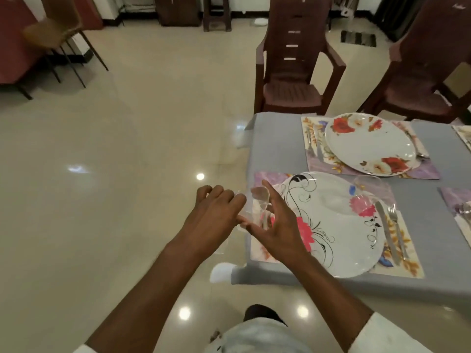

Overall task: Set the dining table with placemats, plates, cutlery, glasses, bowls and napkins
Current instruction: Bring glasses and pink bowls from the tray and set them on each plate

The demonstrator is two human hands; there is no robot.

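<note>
Clearly transparent, the glass (256, 212) sits between both hands.

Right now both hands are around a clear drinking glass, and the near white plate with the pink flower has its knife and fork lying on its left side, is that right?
Not quite. The head view shows the knife and fork on the right side of the near white plate with the pink flower. Both the left hand and right hand are around the clear drinking glass.
</note>
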